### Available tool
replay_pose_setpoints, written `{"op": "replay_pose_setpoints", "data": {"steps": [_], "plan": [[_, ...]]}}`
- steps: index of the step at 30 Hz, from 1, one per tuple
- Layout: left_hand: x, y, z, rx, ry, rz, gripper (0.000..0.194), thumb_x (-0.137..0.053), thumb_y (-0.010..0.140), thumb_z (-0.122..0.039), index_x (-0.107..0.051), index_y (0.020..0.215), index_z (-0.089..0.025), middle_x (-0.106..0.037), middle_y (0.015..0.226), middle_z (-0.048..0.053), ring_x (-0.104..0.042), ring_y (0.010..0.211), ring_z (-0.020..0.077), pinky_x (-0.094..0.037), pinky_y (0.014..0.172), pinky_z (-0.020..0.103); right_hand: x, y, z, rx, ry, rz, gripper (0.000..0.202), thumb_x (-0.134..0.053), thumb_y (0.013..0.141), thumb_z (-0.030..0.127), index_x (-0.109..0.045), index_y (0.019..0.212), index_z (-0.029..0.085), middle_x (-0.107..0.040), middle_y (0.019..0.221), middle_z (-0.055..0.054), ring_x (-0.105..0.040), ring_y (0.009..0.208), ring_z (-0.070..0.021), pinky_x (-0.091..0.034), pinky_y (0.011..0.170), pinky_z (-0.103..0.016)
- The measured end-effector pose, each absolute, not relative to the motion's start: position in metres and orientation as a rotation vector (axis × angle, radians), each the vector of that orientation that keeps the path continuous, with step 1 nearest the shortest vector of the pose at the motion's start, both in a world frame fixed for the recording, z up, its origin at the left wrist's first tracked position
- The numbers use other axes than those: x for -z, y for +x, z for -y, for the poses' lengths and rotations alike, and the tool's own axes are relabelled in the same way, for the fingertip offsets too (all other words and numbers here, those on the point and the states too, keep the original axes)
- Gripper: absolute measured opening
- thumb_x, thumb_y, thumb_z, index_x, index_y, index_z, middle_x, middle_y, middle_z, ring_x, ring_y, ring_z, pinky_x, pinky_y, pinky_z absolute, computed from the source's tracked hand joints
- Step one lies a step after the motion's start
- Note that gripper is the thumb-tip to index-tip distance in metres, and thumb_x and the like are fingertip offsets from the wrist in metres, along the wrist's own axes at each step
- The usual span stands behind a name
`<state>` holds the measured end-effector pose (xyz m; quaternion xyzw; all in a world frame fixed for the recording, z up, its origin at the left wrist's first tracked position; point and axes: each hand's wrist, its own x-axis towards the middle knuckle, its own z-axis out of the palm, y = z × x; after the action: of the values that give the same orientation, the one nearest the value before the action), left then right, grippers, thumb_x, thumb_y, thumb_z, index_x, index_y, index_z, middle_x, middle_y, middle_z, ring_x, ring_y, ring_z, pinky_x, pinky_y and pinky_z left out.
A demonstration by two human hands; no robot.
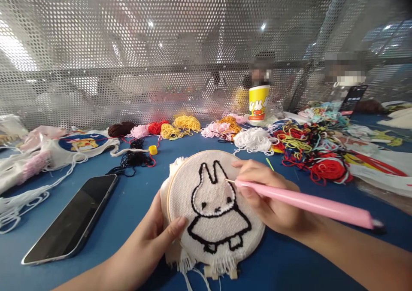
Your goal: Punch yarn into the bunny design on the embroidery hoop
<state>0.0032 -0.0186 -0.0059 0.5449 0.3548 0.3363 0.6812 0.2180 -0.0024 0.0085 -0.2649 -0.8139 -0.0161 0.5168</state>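
Over the blue table [128, 222], the left hand [161, 235] gripped the embroidery hoop [172, 188] tilted upward, seemingly for steadiness, while the right hand's [273, 192] fingers closed around the pink punch needle [305, 201], tip at fabric.

Phone [71, 218] — left of hoop [219, 222]

Glossy pink plastic pen [305, 200]; rough, matt woven cloth [212, 196]; smooth, glossy black phone screen [72, 218].
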Motion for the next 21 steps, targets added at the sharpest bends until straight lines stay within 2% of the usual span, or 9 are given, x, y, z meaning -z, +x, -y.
{"op": "replay_pose_setpoints", "data": {"steps": [4, 9, 14, 21], "plan": [[0.0079, 0.0023, 0.0198, -0.765, 1.2, -0.778, 0.065, -0.042, 0.082, -0.03, 0.002, 0.129, -0.032, -0.045, 0.125, 0.003, -0.046, 0.108, 0.0233, -0.045, 0.084, 0.036, -0.0074, 0.2193, 0.0022, -0.178, -0.555, 1.871, 0.005, -0.041, 0.079, 0.017, -0.046, 0.082, 0.018, -0.046, 0.061, 0.001, -0.045, 0.059, -0.0118, -0.044, 0.078, -0.043], [0.0089, 0.0023, 0.0189, -0.785, 1.245, -0.802, 0.064, -0.043, 0.082, -0.029, -0.001, 0.13, -0.031, -0.046, 0.124, 0.002, -0.046, 0.108, 0.0218, -0.045, 0.084, 0.033, -0.0056, 0.2219, 0.0016, -0.284, -0.578, 1.852, 0.013, -0.041, 0.081, 0.025, -0.05, 0.077, 0.017, -0.047, 0.06, -0.001, -0.046, 0.061, -0.0126, -0.043, 0.08, -0.044], [0.0109, 0.0015, 0.0196, -0.802, 1.279, -0.822, 0.064, -0.045, 0.081, -0.03, -0.004, 0.13, -0.031, -0.046, 0.125, 0.001, -0.045, 0.11, 0.0215, -0.045, 0.086, 0.032, -0.0058, 0.2231, 0.002, -0.322, -0.595, 1.83, 0.018, -0.04, 0.082, 0.03, -0.051, 0.074, 0.018, -0.048, 0.06, -0.002, -0.047, 0.061, -0.013, -0.043, 0.079, -0.043], [0.0113, 0.0012, 0.02, -0.81, 1.308, -0.847, 0.065, -0.046, 0.08, -0.03, -0.006, 0.13, -0.032, -0.048, 0.123, 0.001, -0.049, 0.106, 0.023, -0.048, 0.082, 0.034, -0.0065, 0.2203, 0.0018, -0.258, -0.556, 1.837, 0.014, -0.038, 0.082, 0.026, -0.049, 0.077, 0.018, -0.046, 0.06, -0.001, -0.045, 0.06, -0.0126, -0.044, 0.076, -0.043]]}}
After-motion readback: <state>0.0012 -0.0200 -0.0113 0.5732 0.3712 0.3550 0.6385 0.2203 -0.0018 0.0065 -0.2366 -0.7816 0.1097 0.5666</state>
